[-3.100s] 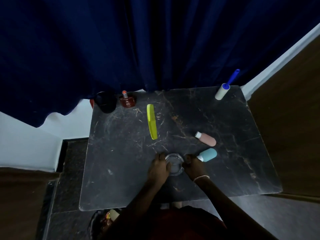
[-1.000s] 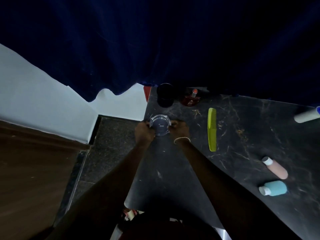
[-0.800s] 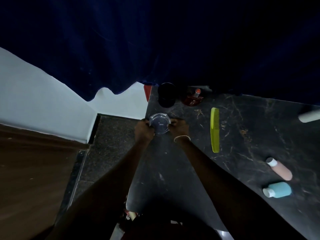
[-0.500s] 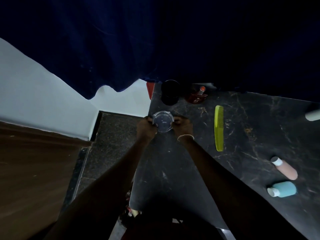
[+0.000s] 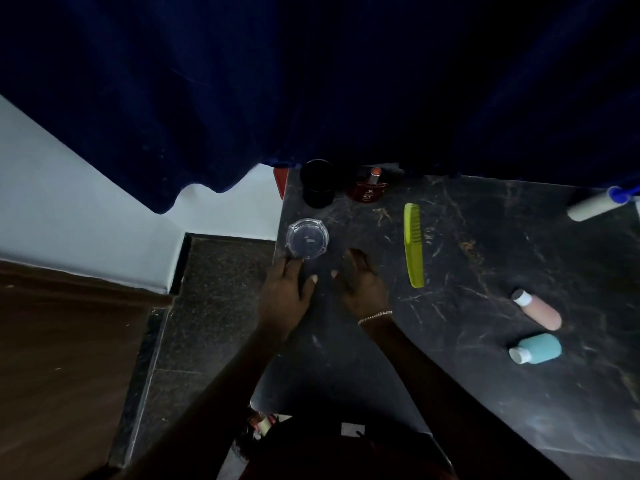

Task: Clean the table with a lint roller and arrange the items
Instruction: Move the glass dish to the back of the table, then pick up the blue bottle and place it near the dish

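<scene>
The small glass dish [image 5: 307, 238] is sitting at the far left corner of the table [image 5: 485, 393], close to its left edge, just in front of the black jar [image 5: 317, 188] and near the red perfume bottle [image 5: 367, 190]. It looks as though it is being grouped with those two as part of the arranging.

Both hands are hovering on the near side of the dish and holding nothing. The left hand [image 5: 287, 292] is lying with its fingers loosely spread, tips at the dish's near rim. The right hand [image 5: 362, 284] is relaxed, with its fingers pointing toward the dish but apart from it.

The lint roller [image 5: 588, 207] is lying at the far right, well apart from both hands. The comb [image 5: 414, 249], the pink bottle [image 5: 538, 309] and the teal bottle [image 5: 536, 348] are lying flat, scattered over the right half and probably waiting to be sorted.

The frame edge is cutting off the roller's blue handle, and the curtain [image 5: 311, 81] is hanging over the table's back edge. In the dim light it is not clear whether the left fingertips are actually touching the dish, or whether any lint is lying on the dark marbled top. A red object is peeking out beside the jar and cannot be identified.
</scene>
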Available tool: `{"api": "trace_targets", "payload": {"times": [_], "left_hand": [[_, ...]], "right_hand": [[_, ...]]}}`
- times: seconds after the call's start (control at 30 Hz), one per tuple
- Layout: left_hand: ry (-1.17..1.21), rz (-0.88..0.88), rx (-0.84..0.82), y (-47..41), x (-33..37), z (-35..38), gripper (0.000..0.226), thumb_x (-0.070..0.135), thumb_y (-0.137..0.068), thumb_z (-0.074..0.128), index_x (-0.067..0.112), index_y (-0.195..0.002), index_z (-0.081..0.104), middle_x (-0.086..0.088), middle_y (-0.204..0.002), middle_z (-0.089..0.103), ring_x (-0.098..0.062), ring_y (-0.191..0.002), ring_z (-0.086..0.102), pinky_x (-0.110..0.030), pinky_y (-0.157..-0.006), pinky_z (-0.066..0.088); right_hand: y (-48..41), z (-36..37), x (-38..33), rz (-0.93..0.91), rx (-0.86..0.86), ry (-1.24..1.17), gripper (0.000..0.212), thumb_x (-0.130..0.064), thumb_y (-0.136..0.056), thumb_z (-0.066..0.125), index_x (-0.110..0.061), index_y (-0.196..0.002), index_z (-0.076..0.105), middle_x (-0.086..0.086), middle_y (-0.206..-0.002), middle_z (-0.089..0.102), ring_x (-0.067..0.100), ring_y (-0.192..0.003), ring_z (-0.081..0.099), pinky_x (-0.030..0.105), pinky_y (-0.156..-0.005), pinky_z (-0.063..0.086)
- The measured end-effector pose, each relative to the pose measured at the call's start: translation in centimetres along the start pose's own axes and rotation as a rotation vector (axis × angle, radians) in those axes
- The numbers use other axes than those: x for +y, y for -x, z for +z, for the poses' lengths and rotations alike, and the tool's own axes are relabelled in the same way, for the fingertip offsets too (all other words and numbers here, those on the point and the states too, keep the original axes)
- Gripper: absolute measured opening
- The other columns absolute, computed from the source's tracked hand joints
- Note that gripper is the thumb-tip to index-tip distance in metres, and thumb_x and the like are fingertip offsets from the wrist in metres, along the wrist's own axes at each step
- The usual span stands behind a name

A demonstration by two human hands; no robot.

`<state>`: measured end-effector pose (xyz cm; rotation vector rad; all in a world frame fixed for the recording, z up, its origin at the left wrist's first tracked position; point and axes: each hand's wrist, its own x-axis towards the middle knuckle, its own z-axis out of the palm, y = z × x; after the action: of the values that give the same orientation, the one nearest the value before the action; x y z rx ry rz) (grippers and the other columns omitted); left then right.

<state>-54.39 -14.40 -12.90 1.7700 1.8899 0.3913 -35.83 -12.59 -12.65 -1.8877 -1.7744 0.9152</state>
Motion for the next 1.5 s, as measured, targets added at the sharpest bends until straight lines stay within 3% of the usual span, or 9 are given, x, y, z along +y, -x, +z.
{"api": "trace_targets", "payload": {"times": [0.17, 0.27, 0.57, 0.83, 1.1, 1.3, 1.5], "left_hand": [[-0.250, 0.167, 0.015, 3.0, 1.3, 1.2, 0.066, 0.066, -0.103, 0.034, 0.030, -0.159, 0.032, -0.002, -0.166, 0.033, -0.025, -0.152, 0.035, -0.048, -0.121, 0.040], [-0.286, 0.204, 0.014, 4.0, 2.8, 1.9, 0.069, 0.070, -0.104, 0.029, 0.034, -0.163, 0.024, 0.000, -0.173, 0.020, -0.025, -0.158, 0.023, -0.046, -0.123, 0.029], [-0.246, 0.380, -0.027, 4.8, 10.6, 4.9, 0.069, 0.062, -0.104, 0.037, 0.029, -0.164, 0.027, -0.002, -0.175, 0.017, -0.028, -0.163, 0.010, -0.053, -0.127, 0.030], [-0.271, 0.460, -0.076, 6.6, 19.2, 8.8, 0.065, 0.057, -0.103, 0.041, 0.025, -0.160, 0.037, -0.004, -0.170, 0.033, -0.032, -0.160, 0.024, -0.052, -0.122, 0.036], [-0.182, 0.405, -0.147, 8.9, 27.2, 14.6, 0.066, 0.055, -0.104, 0.040, 0.022, -0.161, 0.035, -0.005, -0.171, 0.031, -0.031, -0.159, 0.026, -0.050, -0.123, 0.034], [-0.207, 0.364, -0.242, 9.9, 32.2, 19.3, 0.068, 0.054, -0.101, 0.047, 0.020, -0.159, 0.038, -0.007, -0.163, 0.041, -0.028, -0.153, 0.036, -0.045, -0.118, 0.041], [-0.117, 0.218, -0.443, 11.0, 36.3, 23.2, 0.069, 0.035, -0.099, 0.063, 0.018, -0.160, 0.036, -0.007, -0.161, 0.039, -0.030, -0.147, 0.040, -0.046, -0.116, 0.044]], "right_hand": [[4.8, -1.3, 2.2, -0.064, 0.078, 0.249, 0.070, -0.049, -0.094, 0.055, -0.014, -0.151, 0.037, 0.011, -0.155, 0.038, 0.028, -0.142, 0.040, 0.044, -0.111, 0.042], [6.9, -2.3, 3.6, -0.029, 0.104, 0.271, 0.072, -0.053, -0.093, 0.055, -0.017, -0.152, 0.036, 0.008, -0.158, 0.036, 0.027, -0.144, 0.039, 0.045, -0.111, 0.042], [10.3, -8.7, 7.8, 0.014, 0.221, 0.309, 0.072, -0.053, -0.091, 0.047, -0.017, -0.152, 0.035, 0.008, -0.157, 0.037, 0.027, -0.140, 0.043, 0.045, -0.106, 0.045], [12.8, -16.0, 13.6, 0.074, 0.278, 0.296, 0.071, -0.046, -0.091, 0.058, -0.012, -0.150, 0.038, 0.010, -0.153, 0.042, 0.029, -0.139, 0.044, 0.045, -0.107, 0.046], [14.4, -23.0, 20.3, 0.114, 0.328, 0.208, 0.063, -0.029, -0.087, 0.070, -0.006, -0.142, 0.049, 0.011, -0.146, 0.050, 0.027, -0.132, 0.052, 0.041, -0.105, 0.049], [15.3, -25.6, 25.0, 0.321, 0.279, 0.069, 0.057, -0.029, -0.088, 0.070, -0.004, -0.136, 0.054, 0.014, -0.141, 0.051, 0.031, -0.126, 0.054, 0.042, -0.104, 0.049], [15.5, -26.1, 28.2, 0.538, 0.120, -0.033, 0.050, -0.026, -0.091, 0.068, -0.003, -0.133, 0.058, 0.018, -0.134, 0.059, 0.031, -0.126, 0.054, 0.032, -0.107, 0.041]]}}
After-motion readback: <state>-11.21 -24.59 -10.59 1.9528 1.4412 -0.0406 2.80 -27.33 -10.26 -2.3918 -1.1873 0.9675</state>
